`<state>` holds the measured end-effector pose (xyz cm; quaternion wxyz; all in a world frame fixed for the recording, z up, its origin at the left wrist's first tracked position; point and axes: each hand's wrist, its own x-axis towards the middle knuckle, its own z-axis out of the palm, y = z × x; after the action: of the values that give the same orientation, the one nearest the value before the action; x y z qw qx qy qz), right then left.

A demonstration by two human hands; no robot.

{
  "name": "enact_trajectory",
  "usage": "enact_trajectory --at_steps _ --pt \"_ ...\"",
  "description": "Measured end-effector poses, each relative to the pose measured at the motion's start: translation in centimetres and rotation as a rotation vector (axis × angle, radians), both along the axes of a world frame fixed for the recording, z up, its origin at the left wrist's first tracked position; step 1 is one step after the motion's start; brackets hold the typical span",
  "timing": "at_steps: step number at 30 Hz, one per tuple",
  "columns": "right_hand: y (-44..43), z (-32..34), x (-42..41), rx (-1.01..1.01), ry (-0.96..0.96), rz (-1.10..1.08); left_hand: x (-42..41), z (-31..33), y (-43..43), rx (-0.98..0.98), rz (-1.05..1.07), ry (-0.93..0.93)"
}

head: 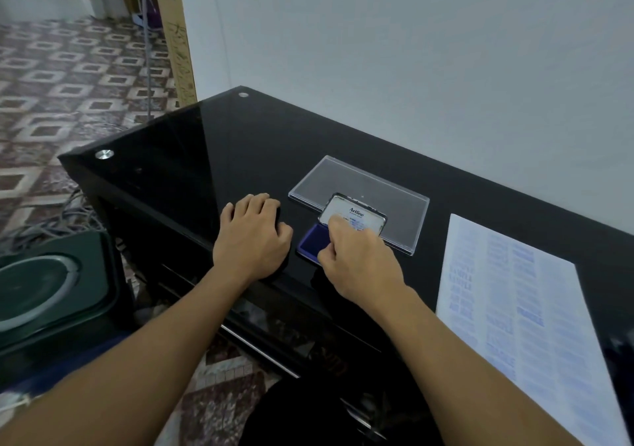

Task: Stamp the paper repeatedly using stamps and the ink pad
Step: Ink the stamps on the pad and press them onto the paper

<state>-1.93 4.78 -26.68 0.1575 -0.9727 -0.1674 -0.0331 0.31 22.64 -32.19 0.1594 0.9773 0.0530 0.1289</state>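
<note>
I find the right hand [356,257] curled over the ink pad [309,241], presumably loading ink, its grip hidden; left hand [252,236] curls on the table [206,157], contents undeterminable. Paper [514,308] waits alongside.

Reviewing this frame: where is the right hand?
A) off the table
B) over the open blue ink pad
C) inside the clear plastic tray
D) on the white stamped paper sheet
B: the right hand is curled over the open blue ink pad, well apart from the white stamped paper sheet.
</note>
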Motion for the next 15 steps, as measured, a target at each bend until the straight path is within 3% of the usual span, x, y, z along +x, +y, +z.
enact_trajectory --at_steps 7,15 --pt "0.4 0.2 2.3 -0.002 0.077 0.007 0.0 0.0 0.0 0.009 -0.002 0.0" --pt "0.3 -0.3 0.4 -0.005 0.0 -0.031 0.0 -0.1 0.0 0.006 0.001 -0.01"
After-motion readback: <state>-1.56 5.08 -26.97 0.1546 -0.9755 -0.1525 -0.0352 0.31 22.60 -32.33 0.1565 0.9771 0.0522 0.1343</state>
